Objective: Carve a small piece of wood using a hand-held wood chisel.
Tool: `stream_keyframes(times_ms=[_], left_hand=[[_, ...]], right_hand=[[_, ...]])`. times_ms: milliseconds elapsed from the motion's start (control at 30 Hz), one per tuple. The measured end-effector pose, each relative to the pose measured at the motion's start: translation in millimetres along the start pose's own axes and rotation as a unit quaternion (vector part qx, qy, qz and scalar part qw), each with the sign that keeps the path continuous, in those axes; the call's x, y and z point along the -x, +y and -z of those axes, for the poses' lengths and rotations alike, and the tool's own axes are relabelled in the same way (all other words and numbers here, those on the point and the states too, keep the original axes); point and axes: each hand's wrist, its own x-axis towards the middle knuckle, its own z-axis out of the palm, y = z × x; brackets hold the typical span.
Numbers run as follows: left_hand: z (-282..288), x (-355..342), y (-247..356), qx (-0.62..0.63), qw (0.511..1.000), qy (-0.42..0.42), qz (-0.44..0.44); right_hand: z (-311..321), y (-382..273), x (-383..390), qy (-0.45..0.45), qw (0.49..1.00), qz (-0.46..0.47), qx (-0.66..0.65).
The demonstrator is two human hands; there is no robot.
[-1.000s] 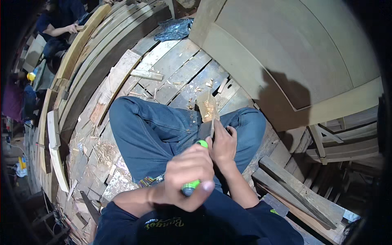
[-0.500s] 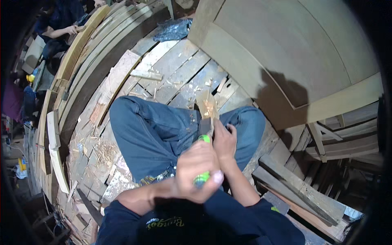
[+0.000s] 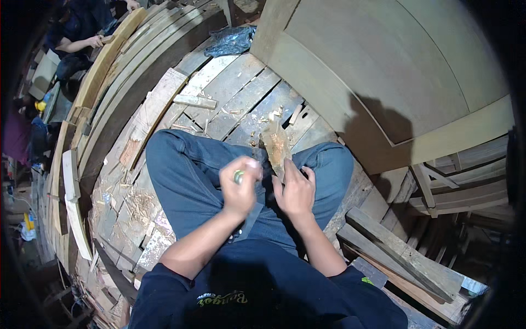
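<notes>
My left hand (image 3: 238, 183), slightly blurred, is closed round the green handle (image 3: 239, 176) of a bladed tool, left of the wood; a flat grey blade (image 3: 249, 218) points down toward my body. My right hand (image 3: 293, 192) grips the lower end of a pale wooden block (image 3: 275, 140) standing out between my bent knees, with a roughly cut, lighter patch on its face. Small chips and shavings (image 3: 131, 214) lie on the plank floor (image 3: 252, 101) around my legs.
A large wooden panel (image 3: 372, 60) fills the upper right. Stacked curved timbers (image 3: 126, 49) line the left; behind them a co-worker's hand (image 3: 96, 41) and another person (image 3: 16, 137) show. A crumpled dark plastic bag (image 3: 230, 41) lies ahead; loose boards (image 3: 400, 257) lie at lower right.
My left hand has drawn back to the left off the block and turned over, swinging the tool's blade down toward my body. More of the block now shows; my right hand holds nearly still.
</notes>
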Motion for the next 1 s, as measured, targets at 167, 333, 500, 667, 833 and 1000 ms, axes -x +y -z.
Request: stream_keyframes(times_ms=[167, 333, 500, 667, 833, 1000], left_hand=[[9.9, 18.8, 13.5, 0.077, 0.985, -0.030, -0.149], [17.8, 14.6, 66.4, 0.053, 0.961, -0.129, -0.239], [10.0, 12.1, 83.9, 0.004, 0.948, -0.232, -0.216], [-2.1, 11.8, 80.5, -0.017, 0.962, -0.187, -0.198], [-3.3, 10.2, 82.7, -0.025, 0.950, -0.234, -0.206], [3.3, 15.4, 94.7, 0.010, 0.943, -0.257, -0.210]], right_hand=[[-2.8, 1.2, 1.6, 0.031, 0.999, 0.011, -0.006], [4.6, 3.0, 0.0, 0.028, 0.999, 0.002, -0.020], [4.4, -0.2, -1.7, 0.017, 0.999, -0.009, -0.032], [3.8, -1.1, -0.2, 0.033, 0.999, 0.008, -0.040], [2.7, -1.0, -1.2, 0.034, 0.999, 0.004, -0.032], [3.3, -0.5, 3.8, 0.041, 0.999, 0.009, -0.021]])
